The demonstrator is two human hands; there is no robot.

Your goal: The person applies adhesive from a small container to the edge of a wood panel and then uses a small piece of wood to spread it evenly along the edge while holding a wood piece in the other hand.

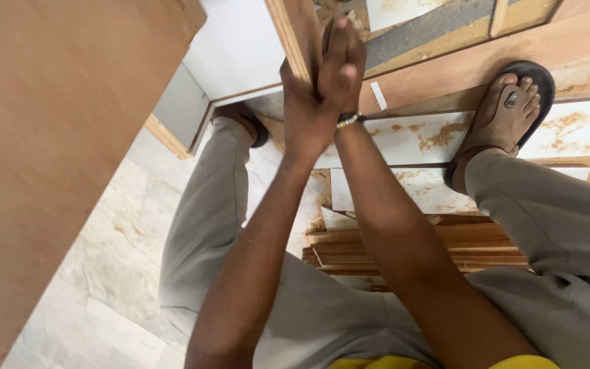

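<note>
Head view: hands [322,89] clasp wooden strip's [296,34] edge.

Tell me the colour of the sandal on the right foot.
Black open rubber sandal, clearest in the head view.

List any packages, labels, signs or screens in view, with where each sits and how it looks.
None in view. The nearest thing to a label is a small white strip, blank as far as shows, lying on a brown board on the floor, just right of the right hand.
</note>
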